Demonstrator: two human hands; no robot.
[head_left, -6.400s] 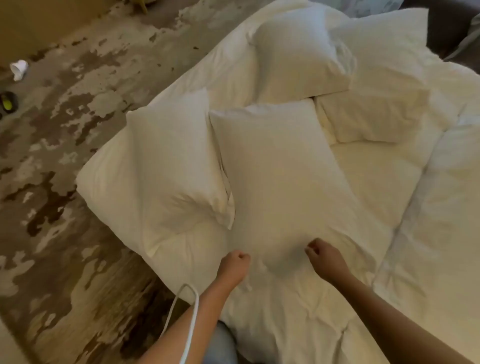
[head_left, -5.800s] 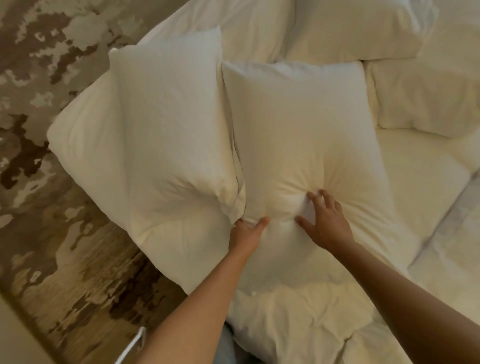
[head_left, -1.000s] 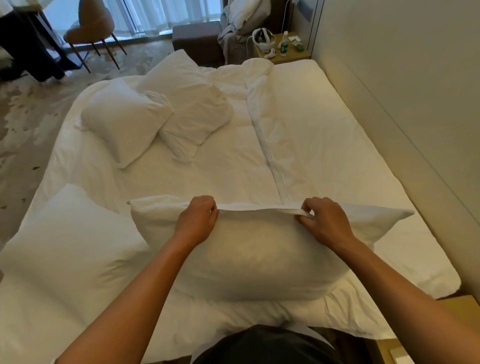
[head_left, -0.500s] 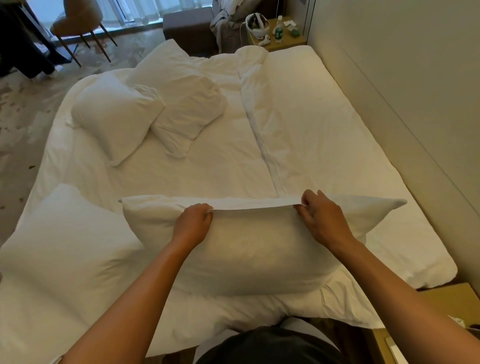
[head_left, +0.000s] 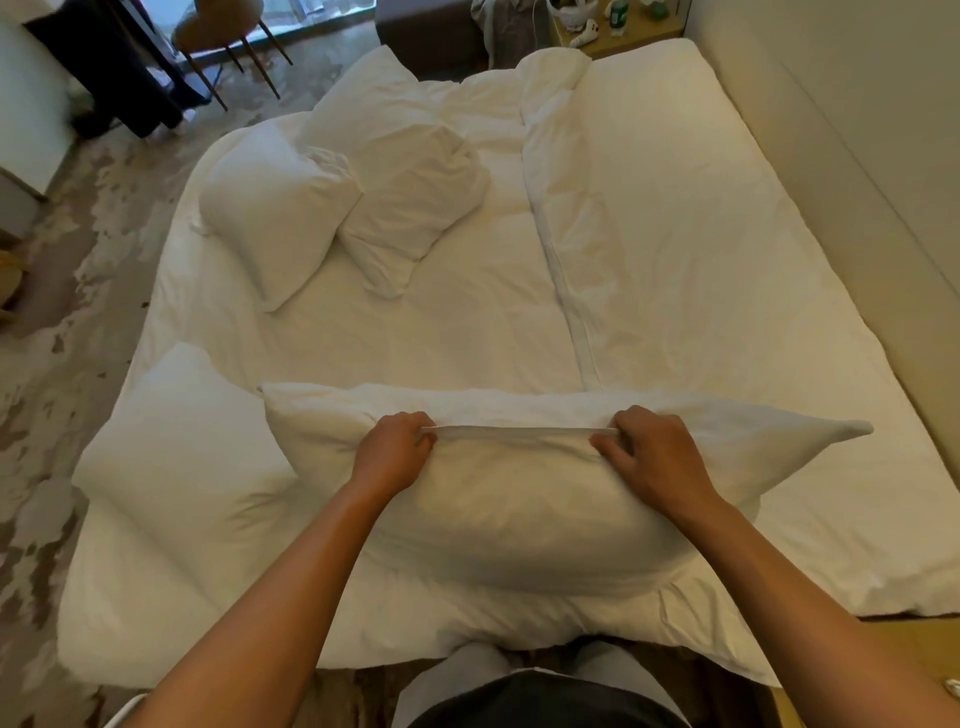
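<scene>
A white pillow (head_left: 519, 509) lies crosswise at the near end of the white bed (head_left: 467, 322). My left hand (head_left: 392, 454) grips the far edge of its pillowcase left of the middle. My right hand (head_left: 652, 457) pinches the same edge further right, so the hem is pulled taut between the two hands. A second pillow (head_left: 192, 457) lies flat at the near left corner of the bed, touching the held pillow's left end.
Two more pillows (head_left: 275, 218) (head_left: 410, 192) lie at the far left of the bed. A folded duvet (head_left: 701, 249) covers the right half. A wall (head_left: 857, 104) runs along the right side; a chair (head_left: 218, 31) and a bedside table (head_left: 618, 31) stand beyond.
Since the oldest frames the pillow has been carried to the near end of the bed and turned crosswise. In the last second my hands pulled its far edge down and towards me.
</scene>
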